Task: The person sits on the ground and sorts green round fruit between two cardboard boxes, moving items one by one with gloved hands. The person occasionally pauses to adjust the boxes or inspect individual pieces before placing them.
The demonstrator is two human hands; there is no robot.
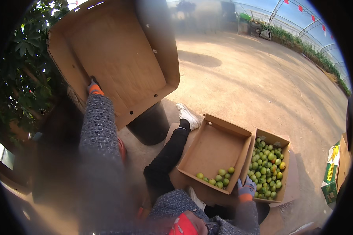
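My left hand point(94, 86), in a grey glove with an orange cuff, reaches into a large cardboard tray point(120, 53) at the upper left. Its dark fingertips meet the tray's inner side; whether they grip anything is unclear. My right hand point(247, 188), gloved alike, straddles the left wall near the close corner of a cardboard box point(278, 143), thumb and fingers on either side. Mostly green tomatoes point(263, 170), a few turning orange, fill that box. Beside it on the left lies a shallower cardboard box point(220, 144), with several greenish tomatoes point(219, 178) gathered at its near end.
A black bucket point(150, 124) stands under the large tray's near edge. My outstretched leg point(167, 158) lies left of the shallower box. A green printed carton point(331, 173) sits at the far right. Leafy plants point(26, 67) crowd the left side. Concrete floor point(253, 76) stretches ahead.
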